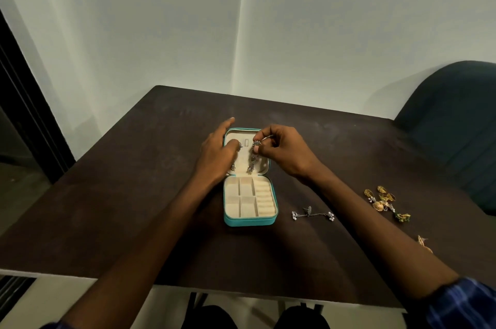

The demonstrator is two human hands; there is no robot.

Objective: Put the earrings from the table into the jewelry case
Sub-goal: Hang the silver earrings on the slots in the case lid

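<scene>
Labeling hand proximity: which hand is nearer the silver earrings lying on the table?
Right. The right hand is over the case lid, up-left of the silver earrings; the left hand is at the lid's far side.

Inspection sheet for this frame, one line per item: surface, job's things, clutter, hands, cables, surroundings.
Surface: dark brown table.
Job's things: teal jewelry case open; dark earring at its lid; silver earrings and gold earrings on the table to the right.
Clutter: nothing seen.
Hands: left hand holds the lid's left edge; right hand pinches the dark earring.
Cables: nothing seen.
Surroundings: pale wall, dark chair.
</scene>
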